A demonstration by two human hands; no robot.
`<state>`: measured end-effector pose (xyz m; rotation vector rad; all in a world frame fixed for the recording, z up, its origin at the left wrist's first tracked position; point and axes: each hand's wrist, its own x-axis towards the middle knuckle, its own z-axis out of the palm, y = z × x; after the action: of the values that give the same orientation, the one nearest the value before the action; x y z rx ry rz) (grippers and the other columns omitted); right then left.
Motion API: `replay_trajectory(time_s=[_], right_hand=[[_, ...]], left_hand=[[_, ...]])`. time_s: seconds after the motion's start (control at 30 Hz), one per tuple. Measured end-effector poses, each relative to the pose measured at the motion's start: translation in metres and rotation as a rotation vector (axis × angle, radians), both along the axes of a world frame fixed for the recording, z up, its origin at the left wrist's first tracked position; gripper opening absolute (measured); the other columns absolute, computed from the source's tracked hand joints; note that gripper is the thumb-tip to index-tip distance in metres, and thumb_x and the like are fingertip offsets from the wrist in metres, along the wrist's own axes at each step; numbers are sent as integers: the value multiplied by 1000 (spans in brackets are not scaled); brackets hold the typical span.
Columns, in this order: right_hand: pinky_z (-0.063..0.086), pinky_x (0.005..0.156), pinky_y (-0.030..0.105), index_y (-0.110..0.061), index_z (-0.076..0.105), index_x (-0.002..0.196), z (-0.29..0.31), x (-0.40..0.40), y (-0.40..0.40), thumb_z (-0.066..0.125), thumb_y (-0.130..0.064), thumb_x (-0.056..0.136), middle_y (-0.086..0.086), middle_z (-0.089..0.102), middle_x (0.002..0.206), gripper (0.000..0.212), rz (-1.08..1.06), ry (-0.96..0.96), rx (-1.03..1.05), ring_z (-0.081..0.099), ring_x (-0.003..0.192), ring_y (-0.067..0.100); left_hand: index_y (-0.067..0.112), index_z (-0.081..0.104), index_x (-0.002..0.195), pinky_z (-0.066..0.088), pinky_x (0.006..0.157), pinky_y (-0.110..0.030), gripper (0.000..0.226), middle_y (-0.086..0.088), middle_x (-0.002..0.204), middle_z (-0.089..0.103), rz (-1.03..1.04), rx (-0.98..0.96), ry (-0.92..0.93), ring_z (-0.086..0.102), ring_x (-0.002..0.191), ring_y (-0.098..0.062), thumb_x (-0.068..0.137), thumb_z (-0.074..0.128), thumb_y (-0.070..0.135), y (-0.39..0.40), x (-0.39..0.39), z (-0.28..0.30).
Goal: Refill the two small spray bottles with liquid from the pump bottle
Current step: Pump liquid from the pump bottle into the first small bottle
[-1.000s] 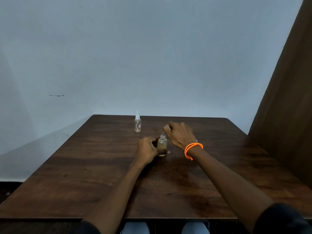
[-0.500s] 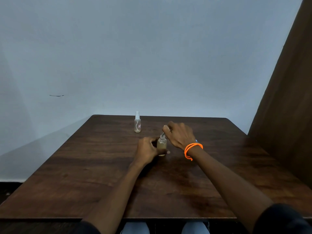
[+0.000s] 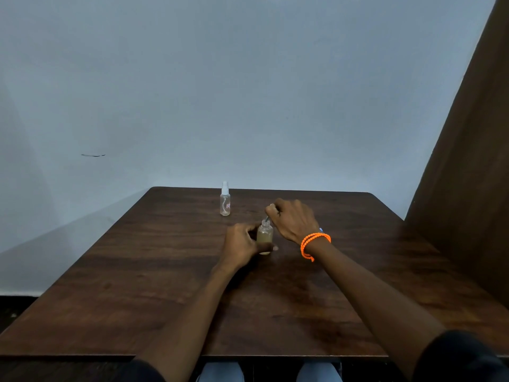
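A small clear plastic bottle partly filled with murky yellow-brown liquid (image 3: pixel 265 237) stands upright on the dark brown wooden table (image 3: pixel 165 271), held between the two hands. The left hand (image 3: pixel 241 244) grips its body, fingers curled round the far side and the thumb across the near side low down. The right hand (image 3: pixel 294 220), with an orange beaded bracelet (image 3: pixel 314 242) at the wrist, hovers just above the open neck, its fingertips (image 3: pixel 271 210) pinching a thin tube (image 3: pixel 266 218) that dips into the neck. A second small clear spray bottle with a white nozzle (image 3: pixel 225 199) stands upright beyond the left fingers, apart from them.
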<state>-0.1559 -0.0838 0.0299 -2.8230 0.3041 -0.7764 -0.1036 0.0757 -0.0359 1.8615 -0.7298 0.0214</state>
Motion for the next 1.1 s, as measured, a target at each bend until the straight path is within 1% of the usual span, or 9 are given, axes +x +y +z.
replay_trajectory(time_s=[0.17, 0.3, 0.37, 0.53, 0.63, 0.73, 0.83, 0.93, 1.1], right_hand=[[36, 63, 36, -20, 61, 84, 1, 0, 0, 41, -43, 99, 15, 72, 86, 34, -27, 4, -17, 64, 84, 41], [37, 65, 35, -24, 55, 82, -1, 0, 1, 40, -52, 100, 13, 72, 90, 36, -30, 9, -32, 64, 87, 38], [36, 63, 35, -26, 53, 79, -1, 0, 1, 40, -50, 99, 12, 72, 85, 34, -9, 0, -17, 64, 84, 38], [32, 58, 35, -24, 43, 66, 4, -1, -2, 41, -40, 96, 8, 57, 67, 34, -14, -9, 67, 54, 70, 37], [36, 61, 35, -23, 51, 79, 2, 0, -1, 40, -47, 98, 13, 67, 79, 32, -26, 14, 14, 61, 79, 39], [38, 63, 36, -23, 47, 79, -2, 0, 2, 40, -54, 98, 13, 67, 81, 37, -31, 24, -18, 60, 81, 38], [32, 60, 35, -20, 50, 74, 0, 0, 4, 42, -50, 97, 6, 56, 70, 39, -28, 25, -7, 56, 74, 37], [32, 57, 34, -17, 57, 75, 2, -1, 4, 44, -43, 95, 5, 57, 66, 35, -14, 16, -2, 53, 68, 34], [38, 61, 35, -19, 61, 85, 0, 1, 3, 41, -48, 98, 11, 69, 80, 37, -20, 9, -32, 62, 79, 37]], left_hand=[[24, 85, 100, 46, 59, -16, 49, 12, 74, 78, 0, 5, -1, 61, 63, 10, 57, 106, 32, -1, 3, -3], [22, 85, 104, 53, 61, -19, 52, 14, 80, 80, 14, 21, -25, 72, 71, 5, 57, 105, 34, 0, 3, -2], [24, 85, 106, 57, 64, -22, 55, 13, 83, 81, 16, 19, -21, 75, 76, 1, 57, 105, 36, 0, 3, -2], [25, 85, 108, 51, 63, -19, 57, 12, 78, 79, -3, 2, -4, 65, 67, 8, 56, 106, 35, -2, 4, -3], [26, 84, 98, 48, 61, -17, 47, 17, 73, 77, -9, 8, 3, 63, 65, 10, 57, 105, 34, -1, 3, -3], [29, 81, 88, 46, 58, -15, 38, 16, 72, 76, -9, 5, 1, 65, 64, 8, 58, 104, 32, 0, 2, -1], [30, 82, 91, 44, 58, -13, 40, 17, 70, 75, -6, -3, 1, 64, 63, 8, 58, 105, 31, 0, 1, -1], [31, 82, 92, 43, 58, -15, 41, 18, 70, 75, -13, 4, -1, 63, 63, 8, 57, 104, 33, -1, 3, -1], [29, 83, 92, 47, 60, -18, 42, 16, 74, 77, -11, 6, -13, 65, 65, 7, 57, 104, 35, -1, 5, -4]])
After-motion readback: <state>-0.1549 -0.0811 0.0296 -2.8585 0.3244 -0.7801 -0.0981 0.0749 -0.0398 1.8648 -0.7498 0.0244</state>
